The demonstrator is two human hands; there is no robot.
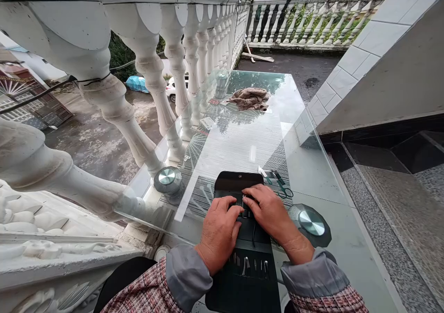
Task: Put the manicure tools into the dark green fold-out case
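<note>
Along the near edge of the glass desk (pixel 347 248), we are reaching over an open black case (pixel 241 299).
Our left hand (pixel 218 232) is curving its thumb and fingers narrowly over the middle of the case, and our right hand (pixel 271 212) is setting its fingertips there from the other side; we cannot tell whether either is pinching something. Small metal tools (pixel 246 266) are sitting in a row in the panel closest to us. Beyond our right hand, green-handled scissors (pixel 279 180) are lying on the desk, and a crumpled brown cloth (pixel 249 99) is lying near its far edge.
</note>
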